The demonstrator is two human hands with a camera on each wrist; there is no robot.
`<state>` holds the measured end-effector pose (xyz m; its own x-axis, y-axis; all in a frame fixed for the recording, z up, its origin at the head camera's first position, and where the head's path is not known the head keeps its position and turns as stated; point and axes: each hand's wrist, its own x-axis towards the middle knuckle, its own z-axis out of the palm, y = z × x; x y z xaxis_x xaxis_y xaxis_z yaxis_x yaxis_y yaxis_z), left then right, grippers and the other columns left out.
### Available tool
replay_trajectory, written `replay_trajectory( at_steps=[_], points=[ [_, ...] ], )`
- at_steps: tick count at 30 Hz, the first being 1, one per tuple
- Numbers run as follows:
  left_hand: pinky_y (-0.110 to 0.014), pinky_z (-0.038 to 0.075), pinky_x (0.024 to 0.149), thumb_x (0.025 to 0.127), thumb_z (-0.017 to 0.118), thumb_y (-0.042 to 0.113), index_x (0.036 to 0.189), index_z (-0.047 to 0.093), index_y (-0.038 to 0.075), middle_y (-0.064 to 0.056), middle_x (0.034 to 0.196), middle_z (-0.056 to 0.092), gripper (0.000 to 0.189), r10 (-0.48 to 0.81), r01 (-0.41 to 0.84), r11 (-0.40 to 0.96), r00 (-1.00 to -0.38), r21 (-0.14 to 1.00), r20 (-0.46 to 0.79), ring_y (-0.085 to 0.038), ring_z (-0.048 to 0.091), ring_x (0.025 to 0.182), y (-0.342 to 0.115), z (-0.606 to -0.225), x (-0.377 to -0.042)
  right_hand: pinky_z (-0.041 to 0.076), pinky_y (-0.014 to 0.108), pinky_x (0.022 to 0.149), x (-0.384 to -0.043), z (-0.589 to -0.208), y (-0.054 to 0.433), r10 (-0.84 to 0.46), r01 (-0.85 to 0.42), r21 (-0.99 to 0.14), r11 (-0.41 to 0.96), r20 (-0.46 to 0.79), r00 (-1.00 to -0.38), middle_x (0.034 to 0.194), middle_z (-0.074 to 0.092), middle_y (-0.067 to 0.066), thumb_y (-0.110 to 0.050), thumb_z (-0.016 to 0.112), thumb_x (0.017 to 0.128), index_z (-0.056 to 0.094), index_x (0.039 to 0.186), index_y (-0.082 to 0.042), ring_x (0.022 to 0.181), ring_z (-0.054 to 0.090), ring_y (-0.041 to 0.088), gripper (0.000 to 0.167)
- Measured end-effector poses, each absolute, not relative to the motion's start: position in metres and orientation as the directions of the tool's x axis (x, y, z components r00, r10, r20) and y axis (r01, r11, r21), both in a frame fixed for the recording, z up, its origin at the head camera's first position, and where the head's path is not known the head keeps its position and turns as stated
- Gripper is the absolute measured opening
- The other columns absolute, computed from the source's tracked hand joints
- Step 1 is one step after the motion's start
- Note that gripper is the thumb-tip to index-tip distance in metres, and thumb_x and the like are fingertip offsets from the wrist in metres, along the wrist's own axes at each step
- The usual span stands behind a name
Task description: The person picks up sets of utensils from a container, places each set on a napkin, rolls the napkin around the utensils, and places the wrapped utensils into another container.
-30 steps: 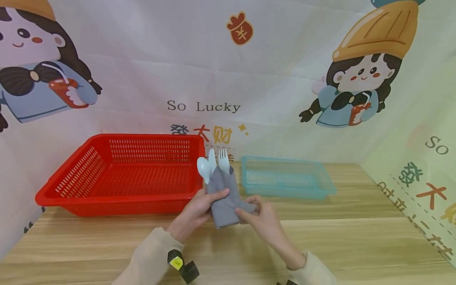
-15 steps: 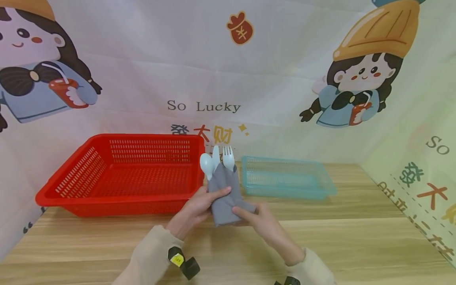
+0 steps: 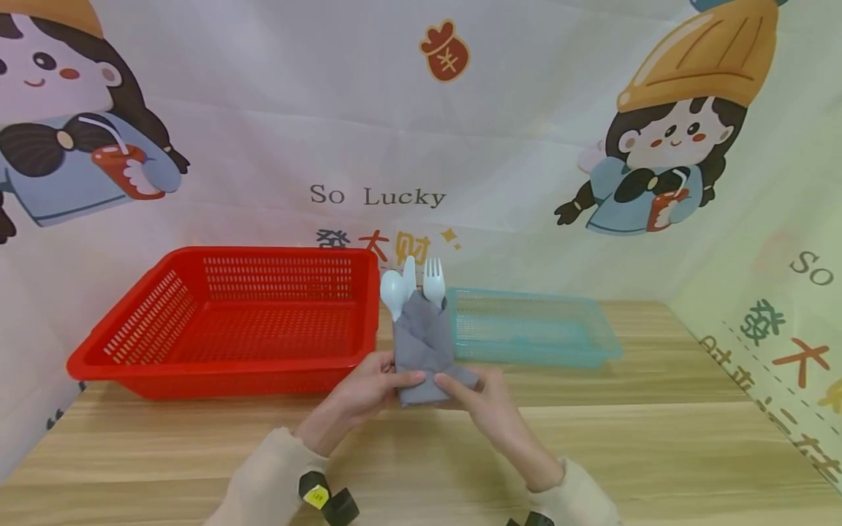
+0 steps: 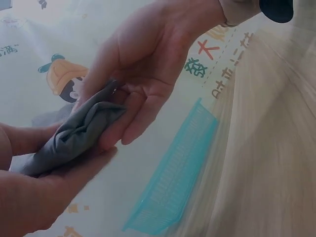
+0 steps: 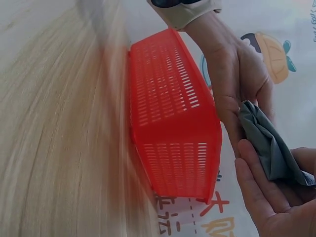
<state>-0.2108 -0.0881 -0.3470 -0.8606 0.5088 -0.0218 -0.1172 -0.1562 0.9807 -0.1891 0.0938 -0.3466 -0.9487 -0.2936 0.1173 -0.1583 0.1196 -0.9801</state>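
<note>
In the head view, a grey cloth napkin is folded into a pocket and held upright above the table. From its top stick out a pale spoon, a knife and a fork. My left hand grips the napkin's lower left side, thumb across the front. My right hand pinches the lower right corner, its thumb close to the left thumb. Both wrist views show the folded napkin from its lower edge, between the two hands; fingers behind it are partly hidden in the head view.
A large red perforated basket stands left of the hands on the wooden table. To the right, near the back, sits a smaller light-blue basket. A printed cloth hangs behind the table.
The napkin and cutlery have risen slightly and shifted right. My left thumb has slid down toward the napkin's lower edge, while the right hand keeps its pinch.
</note>
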Motion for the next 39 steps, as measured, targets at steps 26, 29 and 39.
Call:
replay_trajectory(
  at_steps=[26, 29, 39],
  points=[
    [-0.024, 0.047, 0.076, 0.085, 0.057, 0.009, 0.111, 0.046, -0.011, -0.002, 0.093, 0.058, 0.034, 0.291, -0.164, -0.267, -0.953, 0.950, -0.083, -0.010, 0.056, 0.085, -0.067, -0.346, -0.208, 0.049, 0.036, 0.081, -0.189, -0.352, 0.094, -0.417, -0.010, -1.000, -0.005, 0.011, -0.909, 0.090, 0.066, 0.017, -0.014, 0.061, 0.083, 0.053, 0.107, 0.013, 0.077, 0.066, 0.019, 0.037],
    [-0.027, 0.046, 0.080, 0.085, 0.058, 0.008, 0.113, 0.047, -0.009, -0.005, 0.099, 0.058, 0.035, 0.260, -0.159, -0.254, -0.961, 0.954, -0.091, -0.013, 0.055, 0.087, -0.067, -0.346, -0.208, 0.051, 0.035, 0.074, -0.189, -0.351, 0.094, -0.346, -0.053, -0.996, 0.070, 0.026, -0.938, 0.090, 0.065, 0.023, -0.020, 0.061, 0.084, 0.055, 0.105, 0.012, 0.076, 0.066, 0.023, 0.038],
    [-0.034, 0.044, 0.087, 0.083, 0.060, 0.009, 0.118, 0.047, -0.002, -0.010, 0.110, 0.055, 0.039, 0.218, -0.135, -0.195, -0.972, 0.972, -0.091, -0.015, 0.053, 0.092, -0.067, -0.348, -0.210, 0.050, 0.028, 0.064, -0.186, -0.341, 0.093, -0.155, -0.223, -0.931, 0.288, 0.184, -0.971, 0.075, 0.064, 0.009, -0.017, 0.068, 0.078, 0.062, 0.092, 0.003, 0.064, 0.058, 0.012, 0.025]
  ],
)
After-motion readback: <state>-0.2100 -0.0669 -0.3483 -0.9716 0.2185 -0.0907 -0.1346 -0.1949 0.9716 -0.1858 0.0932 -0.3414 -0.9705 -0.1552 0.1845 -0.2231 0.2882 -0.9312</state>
